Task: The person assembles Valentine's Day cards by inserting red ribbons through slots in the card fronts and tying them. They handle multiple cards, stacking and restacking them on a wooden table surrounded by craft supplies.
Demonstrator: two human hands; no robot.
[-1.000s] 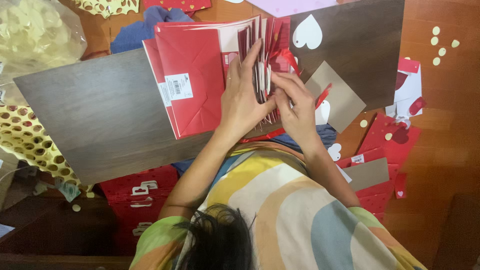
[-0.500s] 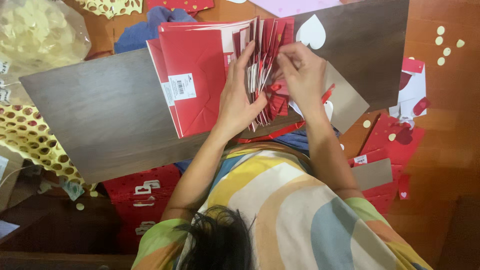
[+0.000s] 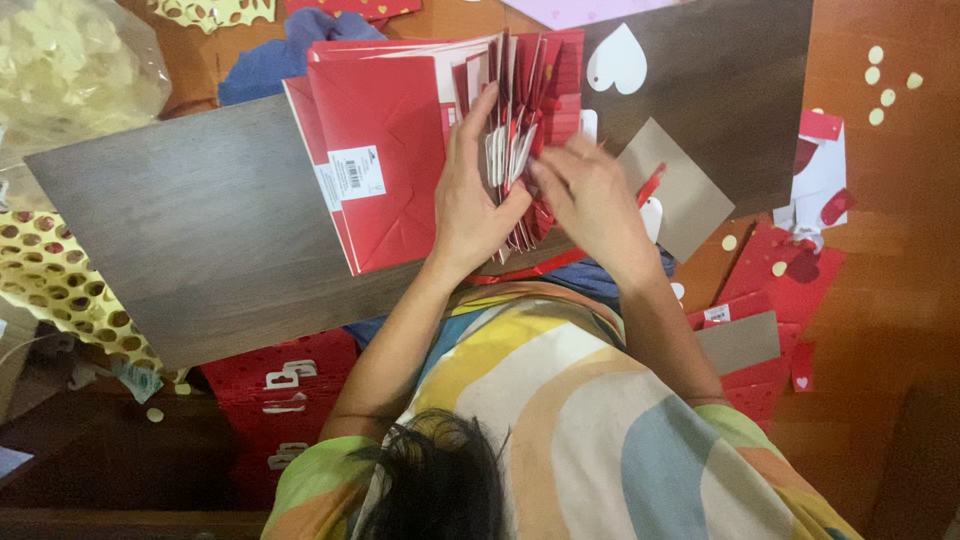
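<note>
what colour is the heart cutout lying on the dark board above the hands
White, a plain heart cutout on the dark brown board; it shows best in the head view.
</note>
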